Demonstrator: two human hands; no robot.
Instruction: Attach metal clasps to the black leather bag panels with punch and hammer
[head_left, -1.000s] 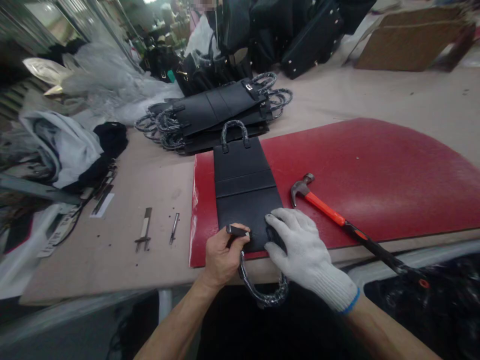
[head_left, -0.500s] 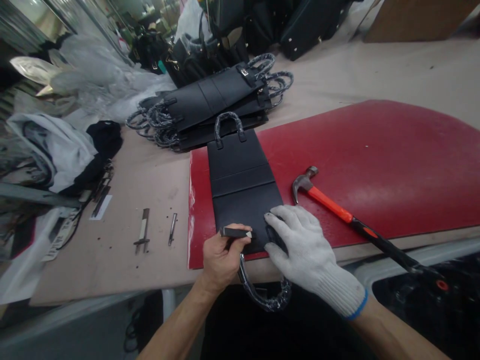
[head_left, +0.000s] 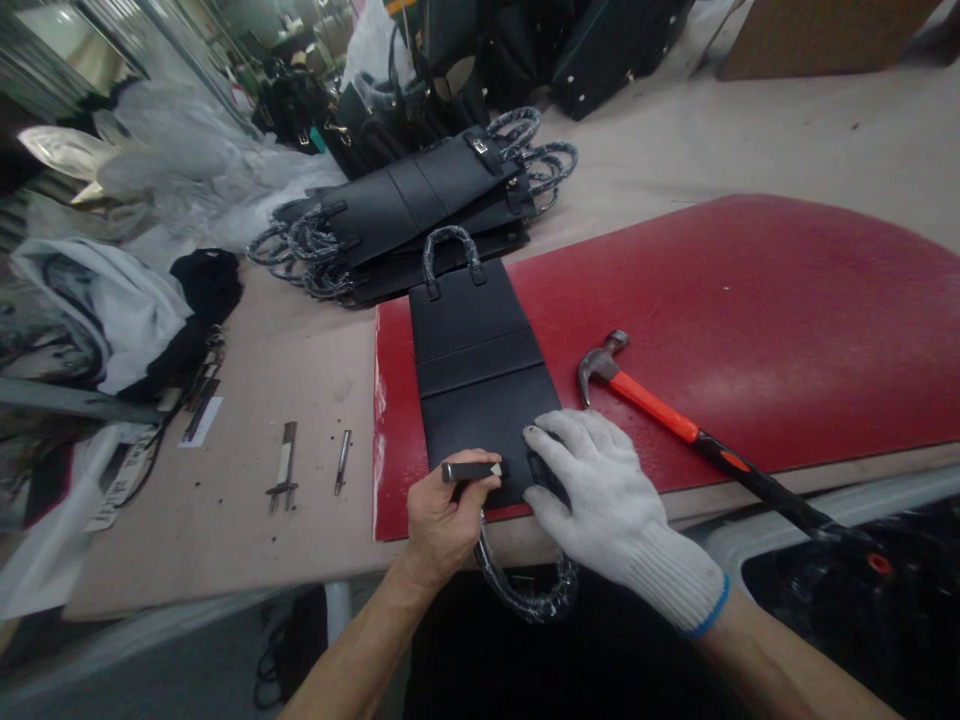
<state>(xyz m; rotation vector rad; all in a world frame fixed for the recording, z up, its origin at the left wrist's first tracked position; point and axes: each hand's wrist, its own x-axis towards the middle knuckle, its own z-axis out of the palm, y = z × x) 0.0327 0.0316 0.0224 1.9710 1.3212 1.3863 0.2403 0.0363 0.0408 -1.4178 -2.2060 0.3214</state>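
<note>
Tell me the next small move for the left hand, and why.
Probably seat the short, dark, bar-shaped tool squarely against the flat, black, leather-look panel: the bare left hand pinches it over the panel's near end, while the white-gloved right hand rests along the panel's edge. Whether the tool already touches is hard to tell.

text: white strip (head_left: 122, 482) | marks: dark characters | legible: none
</note>
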